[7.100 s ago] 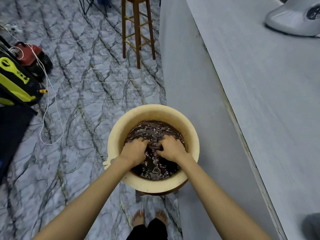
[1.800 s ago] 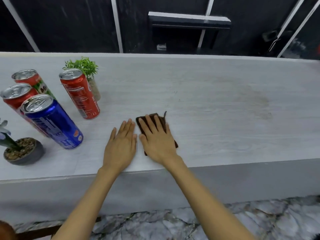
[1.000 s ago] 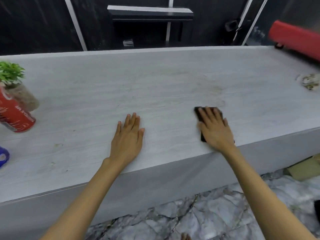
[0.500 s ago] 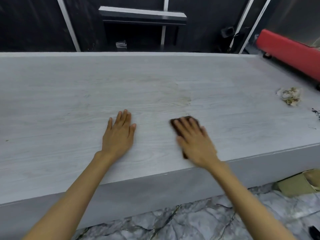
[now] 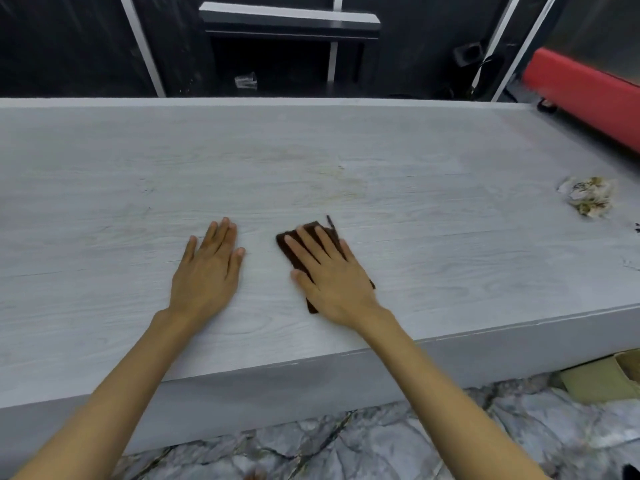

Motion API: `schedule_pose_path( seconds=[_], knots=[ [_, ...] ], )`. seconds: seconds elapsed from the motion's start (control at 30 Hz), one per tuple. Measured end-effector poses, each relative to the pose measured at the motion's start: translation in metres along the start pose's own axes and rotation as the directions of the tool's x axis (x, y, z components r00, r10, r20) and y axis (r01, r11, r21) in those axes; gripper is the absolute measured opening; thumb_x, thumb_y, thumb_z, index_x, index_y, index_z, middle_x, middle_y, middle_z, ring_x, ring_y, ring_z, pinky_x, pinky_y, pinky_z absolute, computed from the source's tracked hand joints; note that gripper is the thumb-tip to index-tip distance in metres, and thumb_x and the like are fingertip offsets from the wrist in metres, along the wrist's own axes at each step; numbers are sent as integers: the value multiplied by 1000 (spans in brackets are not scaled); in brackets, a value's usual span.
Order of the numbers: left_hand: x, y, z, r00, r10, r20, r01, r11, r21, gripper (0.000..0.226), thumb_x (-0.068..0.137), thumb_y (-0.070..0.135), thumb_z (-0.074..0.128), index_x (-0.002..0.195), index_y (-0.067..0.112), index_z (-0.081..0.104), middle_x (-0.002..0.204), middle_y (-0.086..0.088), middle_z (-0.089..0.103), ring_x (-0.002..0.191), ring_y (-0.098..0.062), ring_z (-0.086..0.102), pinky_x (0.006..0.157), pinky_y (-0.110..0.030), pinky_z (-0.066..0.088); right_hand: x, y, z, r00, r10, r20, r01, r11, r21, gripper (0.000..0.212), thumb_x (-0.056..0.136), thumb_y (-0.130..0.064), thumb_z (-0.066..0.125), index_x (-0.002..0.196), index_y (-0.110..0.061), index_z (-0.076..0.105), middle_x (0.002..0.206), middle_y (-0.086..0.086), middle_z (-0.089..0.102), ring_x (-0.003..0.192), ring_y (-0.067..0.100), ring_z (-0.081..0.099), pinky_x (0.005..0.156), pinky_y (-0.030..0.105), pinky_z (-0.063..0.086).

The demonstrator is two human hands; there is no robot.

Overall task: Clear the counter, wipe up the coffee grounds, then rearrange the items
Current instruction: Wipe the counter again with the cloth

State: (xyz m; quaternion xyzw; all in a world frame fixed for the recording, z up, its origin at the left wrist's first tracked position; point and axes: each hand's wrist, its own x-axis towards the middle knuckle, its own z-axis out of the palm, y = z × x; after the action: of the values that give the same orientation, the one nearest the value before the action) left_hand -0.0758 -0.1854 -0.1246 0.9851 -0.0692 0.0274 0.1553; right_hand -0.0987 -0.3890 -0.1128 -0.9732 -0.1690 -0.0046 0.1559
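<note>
A folded dark brown cloth lies flat on the pale grey wood-grain counter, near its front edge. My right hand presses flat on top of the cloth, fingers spread, covering most of it. My left hand rests palm down on the bare counter just left of the cloth, holding nothing. A faint yellowish stain marks the counter beyond the cloth. A few dark specks sit at the far right edge of the view.
A crumpled stained paper wad lies on the counter at the right. A red padded bench stands beyond the right end. A cardboard box sits on the marble floor below the counter. Dark wall panels and a shelf are behind.
My right hand has slid the cloth leftward, closer to my left hand. The view has shifted slightly; the cans and plants seen earlier at the left are out of view.
</note>
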Motion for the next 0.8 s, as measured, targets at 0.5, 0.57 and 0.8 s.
schedule_pose_path(
  seconds=[0.5, 0.57, 0.8],
  knots=[
    [62, 4, 1, 999, 35, 30, -34, 999, -28, 53, 98, 33, 17, 146, 11, 8, 157, -2, 4, 145, -14, -1, 118, -36, -4, 74, 4, 6, 986, 155, -55, -156, 987, -27, 54, 98, -36, 22, 149, -24, 9, 159, -3, 7, 147, 20, -1, 119, 45, 1],
    [69, 2, 2, 998, 34, 57, -33, 999, -24, 53, 98, 33, 16, 146, 11, 7, 157, -2, 4, 145, -14, -1, 118, -36, -4, 44, 2, 6, 997, 78, -29, -79, 997, -10, 59, 91, -45, 12, 148, -29, 9, 159, -7, 7, 147, 15, -1, 119, 41, -1],
    [76, 0, 4, 999, 26, 20, -25, 1000, -18, 53, 98, 35, 15, 146, 13, 6, 157, 0, 4, 144, -12, -2, 118, -35, -4, 44, 131, -35, 906, 411, -102, -418, 907, -57, 53, 98, -39, 22, 148, -28, 9, 159, -6, 8, 146, 19, 0, 117, 45, 6]
  ],
)
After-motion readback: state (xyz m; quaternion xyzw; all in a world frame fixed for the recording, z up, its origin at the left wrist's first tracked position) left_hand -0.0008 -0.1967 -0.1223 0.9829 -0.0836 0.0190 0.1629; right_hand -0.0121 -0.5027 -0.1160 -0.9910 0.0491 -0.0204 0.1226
